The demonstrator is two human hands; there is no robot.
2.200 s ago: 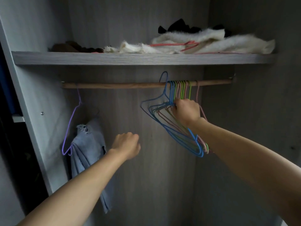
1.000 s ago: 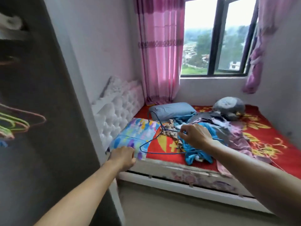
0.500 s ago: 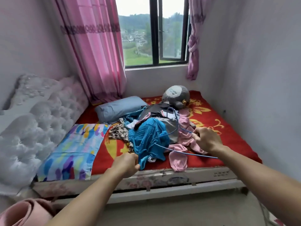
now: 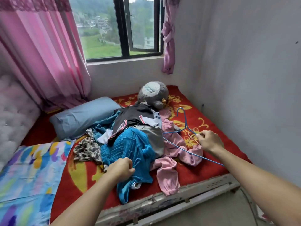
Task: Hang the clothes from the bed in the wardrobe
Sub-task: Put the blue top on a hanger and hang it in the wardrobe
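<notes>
A pile of clothes lies in the middle of the bed [image 4: 208, 172]. In it are a turquoise garment [image 4: 135, 149], a pink garment [image 4: 174, 152], a dark top [image 4: 135, 116] and a leopard-print piece [image 4: 86, 150]. My right hand [image 4: 210, 141] holds a thin blue wire hanger [image 4: 184, 126] over the pink garment, its hook pointing away from me. My left hand [image 4: 120, 167] is curled at the near edge of the turquoise garment, seemingly gripping its cloth. The wardrobe is out of view.
A grey-blue pillow [image 4: 81, 116] and a grey plush toy [image 4: 153, 93] lie behind the pile. A multicoloured pillow [image 4: 29, 173] is at the left, by the tufted headboard [image 4: 14, 111]. Pink curtains [image 4: 44, 54] flank the window. A wall [image 4: 244, 70] stands on the right.
I turned from the wardrobe rail to the bed carrying the blue hanger. Both hands have come closer to the pile, and my left hand has reached the turquoise garment.
</notes>
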